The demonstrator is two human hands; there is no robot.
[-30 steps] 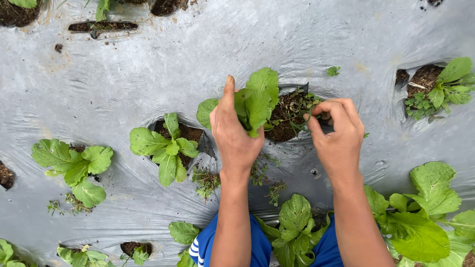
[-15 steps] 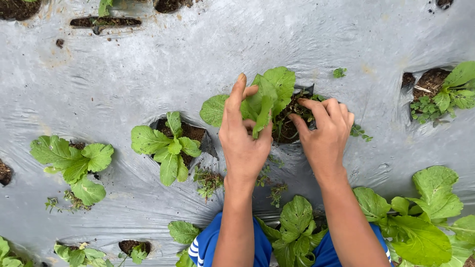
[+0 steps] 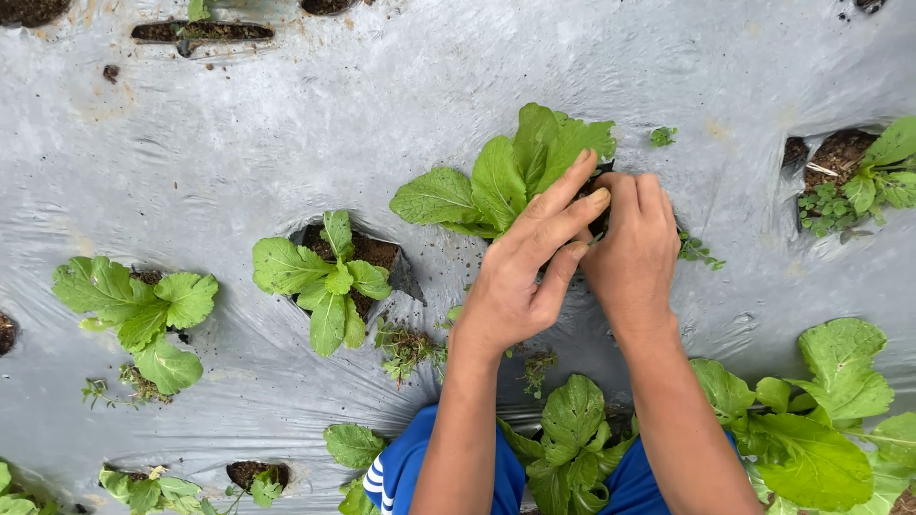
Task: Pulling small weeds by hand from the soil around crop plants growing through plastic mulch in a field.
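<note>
Plastic (image 3: 286, 133) covered the whole bed, a grey sheet crinkled over the soil and cut with holes so that each seedling had its own opening. Greens stood in those holes: a broad plant (image 3: 821, 420) at lower right, another (image 3: 134, 310) at far left, a smaller one (image 3: 329, 277) in a square hole left of centre, and the plant (image 3: 506, 176) being worked on, at the middle of the view with its leaves fanned up and to the left. The left hand (image 3: 520, 272) lay against that plant's right side, fingers straight and slightly spread, apparently holding the leaves aside to bare the hole. The right hand (image 3: 630, 248) sat just beside it, touching it, fingers curled down together into the opening at the plant's base; whether they pinched anything could not be told, as the fingertips were hidden. Blue shorts (image 3: 410, 467) showed at the bottom edge. Pulled weeds (image 3: 408, 345) lay loose on the sheet near the left wrist, likely dropped there clear of the holes.
</note>
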